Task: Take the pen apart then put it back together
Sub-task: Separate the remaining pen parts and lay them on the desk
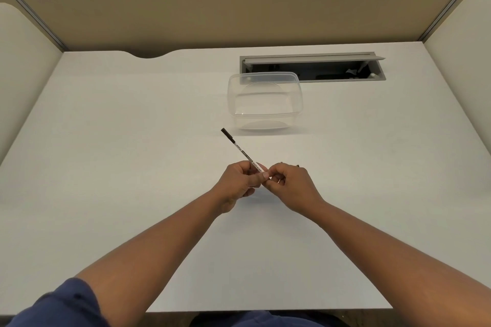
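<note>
A thin white marker pen (pixel 243 152) with black lettering and a black cap points up and to the left above the white desk (pixel 132 154). My left hand (pixel 240 180) grips the barrel near its lower end. My right hand (pixel 288 183) pinches the very end of the pen with thumb and fingertips. The two hands touch at the middle of the desk. The pen's rear end is hidden inside my fingers.
A clear plastic container (pixel 264 99) stands just beyond the pen's cap. Behind it an open grey cable tray (pixel 313 66) is set into the desk. Beige partition walls enclose the desk at the back and both sides.
</note>
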{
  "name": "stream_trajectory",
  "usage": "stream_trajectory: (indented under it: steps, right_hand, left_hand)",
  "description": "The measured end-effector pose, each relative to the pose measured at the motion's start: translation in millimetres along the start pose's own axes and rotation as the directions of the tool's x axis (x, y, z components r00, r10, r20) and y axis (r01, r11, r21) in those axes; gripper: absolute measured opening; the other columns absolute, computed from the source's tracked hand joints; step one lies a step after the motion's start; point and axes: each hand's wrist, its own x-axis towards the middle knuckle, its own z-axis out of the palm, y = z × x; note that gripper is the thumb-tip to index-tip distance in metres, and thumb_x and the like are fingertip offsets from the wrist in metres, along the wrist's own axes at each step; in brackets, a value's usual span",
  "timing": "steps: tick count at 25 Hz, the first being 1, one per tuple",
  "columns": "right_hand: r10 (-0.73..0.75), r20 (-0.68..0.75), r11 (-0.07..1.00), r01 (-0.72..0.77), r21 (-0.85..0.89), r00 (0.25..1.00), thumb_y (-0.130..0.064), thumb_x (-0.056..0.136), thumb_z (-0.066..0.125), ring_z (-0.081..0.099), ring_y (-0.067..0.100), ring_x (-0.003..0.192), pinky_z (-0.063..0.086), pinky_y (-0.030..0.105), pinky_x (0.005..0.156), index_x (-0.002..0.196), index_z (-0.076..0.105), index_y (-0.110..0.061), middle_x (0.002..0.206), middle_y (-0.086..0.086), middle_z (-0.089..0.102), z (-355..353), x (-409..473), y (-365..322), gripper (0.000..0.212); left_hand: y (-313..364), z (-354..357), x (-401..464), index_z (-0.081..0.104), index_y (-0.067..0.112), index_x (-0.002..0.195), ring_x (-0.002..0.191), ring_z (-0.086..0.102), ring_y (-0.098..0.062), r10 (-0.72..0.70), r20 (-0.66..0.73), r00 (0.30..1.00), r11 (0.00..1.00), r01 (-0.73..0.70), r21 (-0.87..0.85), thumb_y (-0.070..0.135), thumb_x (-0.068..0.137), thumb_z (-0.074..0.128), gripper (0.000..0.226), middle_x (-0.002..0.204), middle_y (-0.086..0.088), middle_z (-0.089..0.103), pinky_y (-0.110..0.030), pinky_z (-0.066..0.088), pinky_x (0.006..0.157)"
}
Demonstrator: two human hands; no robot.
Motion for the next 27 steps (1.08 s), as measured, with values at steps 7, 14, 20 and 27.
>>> stream_trajectory:
  steps: [7,14,20,27]
  right_hand:
    - [0.009,-0.017,0.994,-0.01,-0.106,1.0,-0.03,0.09,0.066,0.056,0.013,0.066,0.046,0.032,0.065,0.085,0.07,-0.02,0.066,-0.009,0.063,-3.4,-5.1,-0.2,0.012]
    - [-0.049,0.049,0.926,0.063,-0.372,0.998,-0.028,0.094,0.058,0.056,0.023,0.068,0.048,0.037,0.062,0.078,0.062,-0.017,0.069,-0.001,0.062,-8.5,-7.4,-0.6,0.02]
    - [-0.164,0.116,0.833,0.2,-0.515,0.98,-0.027,0.097,0.054,0.049,0.026,0.07,0.049,0.045,0.063,0.08,0.058,-0.012,0.074,0.003,0.056,-9.8,-8.3,-4.5,0.023]
    - [-0.16,0.162,0.79,0.225,-0.571,0.974,-0.026,0.098,0.052,0.054,0.028,0.077,0.049,0.041,0.062,0.088,0.061,-0.014,0.083,0.004,0.061,-11.6,-8.5,7.1,0.018]
  left_hand:
    - [4.6,-1.3,-4.8,0.04,0.024,0.147,0.111,0.059,-0.014,0.164,-0.239,0.957,0.984,-0.141,0.111,0.041,0.076,0.086,0.086,0.131,0.002,0.053,-0.037,0.052,0.092]
    - [-10.8,-31.4,-0.2,0.048,0.026,0.146,0.141,0.038,-0.032,0.812,0.336,0.477,-0.19,-0.329,0.925,0.044,0.085,0.071,0.068,0.148,-0.004,0.05,-0.046,0.027,0.109]
    - [-15.2,-37.3,6.5,0.065,0.027,0.122,0.102,0.065,-0.024,0.657,0.496,0.567,-0.361,-0.342,0.868,0.015,0.089,0.067,0.035,0.102,0.009,0.072,-0.048,0.038,0.095]
    - [-16.5,-53.3,7.7,0.071,0.026,0.11,0.073,0.061,-0.026,0.646,0.417,0.639,-0.26,-0.329,0.908,0.006,0.085,0.068,0.032,0.09,0.007,0.071,-0.035,0.044,0.065]
